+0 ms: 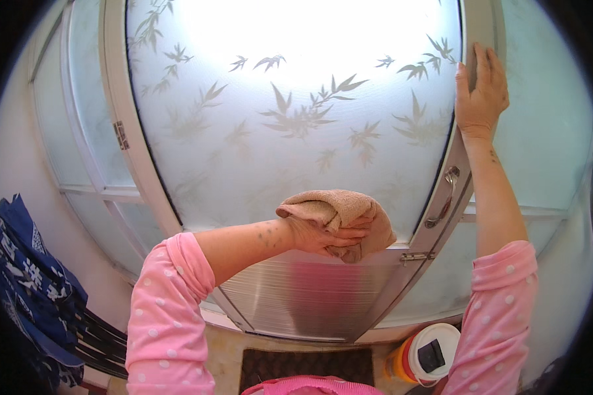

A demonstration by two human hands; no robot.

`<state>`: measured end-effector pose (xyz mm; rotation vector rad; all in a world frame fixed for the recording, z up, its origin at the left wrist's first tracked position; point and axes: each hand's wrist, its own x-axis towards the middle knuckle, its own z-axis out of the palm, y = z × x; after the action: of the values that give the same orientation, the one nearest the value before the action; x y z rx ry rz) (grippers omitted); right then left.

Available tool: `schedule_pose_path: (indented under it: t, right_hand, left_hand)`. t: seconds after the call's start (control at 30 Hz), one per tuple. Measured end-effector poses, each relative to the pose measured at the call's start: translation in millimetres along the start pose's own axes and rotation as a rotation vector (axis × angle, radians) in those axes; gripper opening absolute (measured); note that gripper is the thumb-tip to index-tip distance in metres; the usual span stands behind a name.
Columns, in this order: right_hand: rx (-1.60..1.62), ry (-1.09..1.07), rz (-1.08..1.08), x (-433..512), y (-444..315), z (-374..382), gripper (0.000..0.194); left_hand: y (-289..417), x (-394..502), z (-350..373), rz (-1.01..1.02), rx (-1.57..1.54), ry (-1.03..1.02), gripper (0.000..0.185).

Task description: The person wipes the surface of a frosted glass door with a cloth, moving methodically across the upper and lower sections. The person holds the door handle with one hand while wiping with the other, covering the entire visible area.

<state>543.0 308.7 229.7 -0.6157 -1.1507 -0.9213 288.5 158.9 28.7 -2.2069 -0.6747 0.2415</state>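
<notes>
My left hand (333, 237) presses a folded tan terry cloth (346, 207) against the lower part of a frosted glass door pane (296, 163) printed with bamboo leaves. Part of the fingers is covered by the cloth's folds. Higher up on the right, my right hand (482, 94) lies flat on the door's frame, fingers apart and holding nothing. Below that hand, a metal pull handle (442, 197) is fixed to the frame, and a slide bolt (417, 256) sits lower down. Under the glass is a ribbed, shiny lower panel (306, 296).
A bucket with a white lid (435, 345) stands on the floor at the lower right, a dark object on its lid. A dark mat (306, 363) lies before the door. Blue patterned fabric (34, 281) hangs over dark slats at the left. A hinge (121, 136) marks the door's left edge.
</notes>
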Motion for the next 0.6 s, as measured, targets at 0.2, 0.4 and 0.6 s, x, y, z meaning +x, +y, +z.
schedule_pose_path:
  t: [0.2,0.4,0.6]
  right_hand:
    - [0.018,0.004,-0.006,-7,10,1,0.049]
    - [0.132,0.022,0.021,-1,2,-3,0.048]
    - [0.172,-0.02,0.066,5,3,-14,0.054]
  left_hand:
    - [-63,48,-71,-0.029,0.159,0.109,0.054]
    - [-125,68,-126,-0.577,0.097,0.66,0.05]
    - [-143,79,-137,-0.59,0.01,0.96,0.028]
